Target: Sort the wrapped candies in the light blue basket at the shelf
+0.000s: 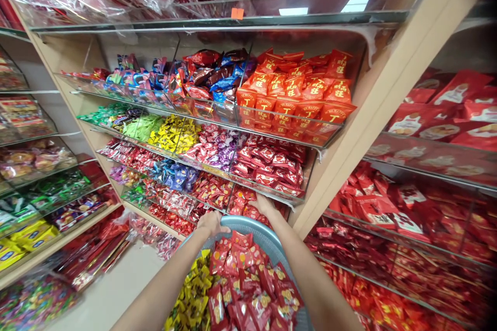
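My left hand [210,223] grips the far rim of a grey-blue plastic basket [259,228] held in front of me. The basket is heaped with red candy packets [248,279] and some yellow candies [196,295]. My right hand [262,202] reaches past the basket's rim into a low shelf bin of red wrapped candies [244,206]; its fingers are down among the packets and partly hidden, so whether it holds one is unclear.
Glass-fronted shelves [272,129] hold sloping bins of candies in red, yellow, green, blue and purple. Orange-red packets [298,93] fill the top right bin. A wooden upright [373,114] divides this unit from red packet shelves [407,207] on the right. More shelves stand at left.
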Demonstrator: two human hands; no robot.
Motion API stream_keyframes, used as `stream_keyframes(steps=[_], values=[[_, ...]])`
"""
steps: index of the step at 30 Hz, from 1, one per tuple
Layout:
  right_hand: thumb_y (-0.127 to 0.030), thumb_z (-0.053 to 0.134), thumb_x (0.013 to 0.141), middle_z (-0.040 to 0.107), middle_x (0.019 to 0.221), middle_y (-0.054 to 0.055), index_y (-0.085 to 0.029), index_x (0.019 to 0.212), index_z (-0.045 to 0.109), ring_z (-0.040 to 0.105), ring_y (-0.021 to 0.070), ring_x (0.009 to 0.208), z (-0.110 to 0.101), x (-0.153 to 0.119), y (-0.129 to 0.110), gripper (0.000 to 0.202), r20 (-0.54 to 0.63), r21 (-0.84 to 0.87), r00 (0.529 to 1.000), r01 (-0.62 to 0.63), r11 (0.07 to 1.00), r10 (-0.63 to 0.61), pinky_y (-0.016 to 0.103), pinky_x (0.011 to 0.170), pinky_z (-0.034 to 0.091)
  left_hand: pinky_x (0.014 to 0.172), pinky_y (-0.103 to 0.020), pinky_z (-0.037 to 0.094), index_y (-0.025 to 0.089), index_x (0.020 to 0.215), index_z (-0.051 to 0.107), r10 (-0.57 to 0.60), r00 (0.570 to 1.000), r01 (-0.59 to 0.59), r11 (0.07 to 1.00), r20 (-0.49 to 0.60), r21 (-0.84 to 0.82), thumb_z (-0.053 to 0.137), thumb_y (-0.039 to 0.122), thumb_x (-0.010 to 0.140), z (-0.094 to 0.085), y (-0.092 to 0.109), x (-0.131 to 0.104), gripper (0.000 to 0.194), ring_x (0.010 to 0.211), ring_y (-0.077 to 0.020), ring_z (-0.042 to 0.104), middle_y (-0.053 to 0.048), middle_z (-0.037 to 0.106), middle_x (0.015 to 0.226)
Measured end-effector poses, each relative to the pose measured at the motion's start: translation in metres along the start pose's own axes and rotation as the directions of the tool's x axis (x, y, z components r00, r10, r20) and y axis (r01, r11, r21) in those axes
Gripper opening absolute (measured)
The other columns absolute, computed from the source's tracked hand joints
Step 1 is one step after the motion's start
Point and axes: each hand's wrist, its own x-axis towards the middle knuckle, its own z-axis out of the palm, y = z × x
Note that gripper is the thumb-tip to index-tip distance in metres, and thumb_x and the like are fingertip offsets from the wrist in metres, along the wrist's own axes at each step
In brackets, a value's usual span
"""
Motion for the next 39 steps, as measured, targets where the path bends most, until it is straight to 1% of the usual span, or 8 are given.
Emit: stream_keyframes(steps=[6,11,18,21,25,28,32,39], values=[[-0.028,0.059,0.071,0.044,0.129,0.006,-0.025,0.122,0.04,0.044,0.024,0.114,0.003,-0.003,0.006,0.055,0.004,0.027,1.0,0.006,1.0,-0.006,0.036,0.093,0.034,0.068,-0.031,0.044,0.018,0.08,0.06,-0.019,1.0,0.019,1.0,0.013,-0.023,0.059,0.067,0.05,0.0,0.001,-0.001,0.057,0.079,-0.0234,0.058,-0.007,0.062,0.082],[-0.031,0.057,0.072,0.047,0.127,0.005,-0.026,0.12,0.042,0.045,0.0247,0.112,-0.009,-0.01,0.006,0.051,-0.008,0.036,1.0,-0.017,0.999,0.017,0.036,0.092,0.035,0.069,-0.032,0.045,0.017,0.08,0.058,-0.033,0.999,0.034,0.999,0.028,-0.022,0.061,0.063,0.051,-0.007,0.006,-0.005,0.055,0.08,-0.0239,0.058,-0.007,0.062,0.085],[-0.037,0.056,0.074,0.054,0.115,0.006,-0.024,0.117,0.045,0.046,0.0238,0.106,-0.035,-0.039,-0.021,0.046,-0.002,0.046,0.999,0.054,0.997,-0.054,0.037,0.088,0.032,0.071,-0.029,0.044,0.018,0.08,0.06,-0.027,0.999,0.027,1.0,0.023,-0.014,0.06,0.063,0.053,-0.013,0.009,-0.011,0.053,0.081,-0.0227,0.058,-0.008,0.062,0.085],[-0.041,0.058,0.072,0.055,0.11,0.006,-0.024,0.116,0.045,0.045,0.0233,0.1,-0.04,-0.063,-0.037,0.048,0.061,0.043,0.99,0.125,0.991,-0.127,0.036,0.082,0.032,0.071,-0.029,0.043,0.019,0.084,0.061,-0.018,1.0,0.018,1.0,0.019,-0.012,0.06,0.063,0.052,-0.009,0.007,-0.008,0.054,0.081,-0.0229,0.058,-0.008,0.062,0.085],[-0.041,0.063,0.069,0.056,0.106,0.005,-0.024,0.113,0.047,0.043,0.0218,0.096,-0.034,-0.091,-0.052,0.05,0.221,0.075,0.928,0.291,0.954,-0.3,0.034,0.08,0.031,0.07,-0.027,0.043,0.022,0.085,0.062,0.036,0.999,-0.036,0.999,0.012,-0.022,0.057,0.061,0.057,-0.002,0.001,-0.002,0.048,0.082,-0.0216,0.059,-0.006,0.063,0.083],[-0.036,0.066,0.067,0.056,0.106,0.005,-0.022,0.111,0.048,0.043,0.0225,0.096,-0.022,-0.102,-0.059,0.05,0.299,0.067,0.884,0.355,0.932,-0.359,0.035,0.081,0.031,0.07,-0.029,0.044,0.02,0.081,0.062,0.11,0.994,-0.11,0.994,0.017,-0.005,0.049,0.065,0.062,-0.002,-0.001,-0.001,0.05,0.081,-0.0231,0.059,-0.008,0.063,0.082],[-0.035,0.067,0.066,0.055,0.107,0.005,-0.023,0.112,0.046,0.043,0.0226,0.096,-0.009,-0.103,-0.068,0.052,0.314,0.044,0.872,0.382,0.923,-0.376,0.035,0.081,0.032,0.072,-0.038,0.044,0.016,0.084,0.061,0.139,0.99,-0.14,0.989,0.013,0.039,0.03,0.076,0.065,-0.008,0.001,-0.004,0.07,0.086,-0.0291,0.057,-0.013,0.061,0.088],[-0.031,0.066,0.068,0.05,0.114,0.007,-0.022,0.114,0.044,0.04,0.0236,0.102,0.003,-0.101,-0.083,0.053,0.262,0.013,0.884,0.398,0.917,-0.387,0.035,0.082,0.033,0.074,-0.04,0.044,0.014,0.089,0.061,0.134,0.991,-0.135,0.99,0.027,0.042,0.022,0.075,0.068,-0.009,0.003,-0.004,0.076,0.088,-0.0307,0.057,-0.015,0.061,0.091]])
